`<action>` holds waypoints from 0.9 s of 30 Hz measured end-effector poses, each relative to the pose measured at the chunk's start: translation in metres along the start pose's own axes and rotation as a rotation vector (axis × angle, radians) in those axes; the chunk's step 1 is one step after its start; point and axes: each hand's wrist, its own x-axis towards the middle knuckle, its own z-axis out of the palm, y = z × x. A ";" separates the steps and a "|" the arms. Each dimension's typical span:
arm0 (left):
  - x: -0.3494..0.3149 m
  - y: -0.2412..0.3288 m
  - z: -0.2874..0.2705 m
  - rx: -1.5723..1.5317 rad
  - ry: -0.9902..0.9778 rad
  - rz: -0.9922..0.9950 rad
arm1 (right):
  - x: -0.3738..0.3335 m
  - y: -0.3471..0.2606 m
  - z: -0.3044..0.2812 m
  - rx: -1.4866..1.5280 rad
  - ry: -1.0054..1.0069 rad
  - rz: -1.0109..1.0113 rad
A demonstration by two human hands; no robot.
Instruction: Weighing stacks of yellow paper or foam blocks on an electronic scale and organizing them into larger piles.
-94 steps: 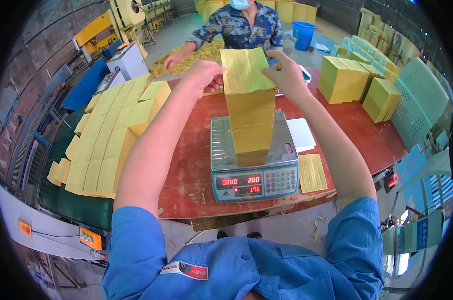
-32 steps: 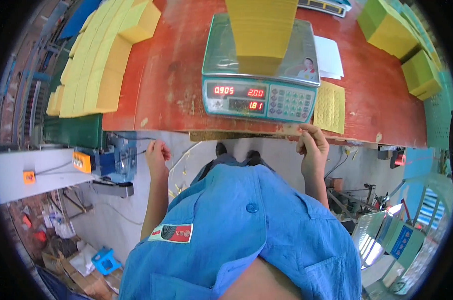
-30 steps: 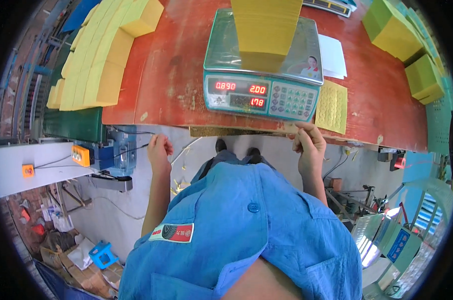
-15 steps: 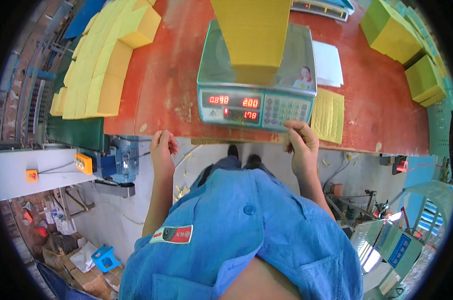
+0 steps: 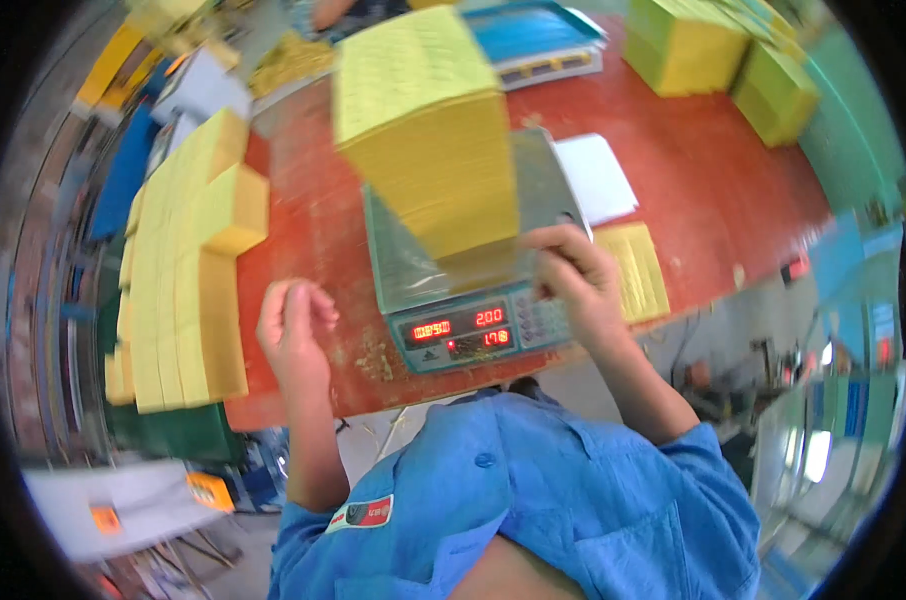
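Note:
A tall stack of yellow paper sheets (image 5: 433, 150) stands on the pan of a digital scale (image 5: 398, 270), whose red display is lit. My left hand (image 5: 298, 325) hovers left of the scale over the red table (image 5: 313, 230), fingers loosely curled, thumb apart, nothing in it. My right hand (image 5: 578, 275) is above the scale's front right corner, close to the stack. Its fingers are bent and apart, with nothing visible in them. Just right of that hand lies a thin yellow embossed sheet pile (image 5: 633, 270), with a white sheet pile (image 5: 595, 178) beyond it.
Rows of yellow stacks (image 5: 178, 310) line the left of the table. More yellow blocks (image 5: 688, 45) stand at the far right. A second scale (image 5: 548, 50) with a blue tray sits at the back. Another person's arm (image 5: 331, 12) shows at the top edge.
The view has tilted up and turned, so the table and scale appear lower. My hands have moved forward over the table; the right one has come nearer the stack.

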 end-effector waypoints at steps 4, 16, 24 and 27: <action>0.006 -0.005 -0.003 -0.047 -0.082 -0.040 | -0.032 0.024 0.025 0.026 -0.072 0.159; 0.033 -0.057 -0.013 -0.046 -0.127 -0.085 | -0.081 0.057 0.016 -0.145 0.201 0.090; 0.048 -0.072 -0.082 0.113 0.002 -0.255 | -0.095 0.052 -0.008 -0.110 0.832 0.167; 0.102 -0.081 -0.057 0.035 -0.155 -0.256 | -0.108 0.067 0.021 -0.181 0.563 0.166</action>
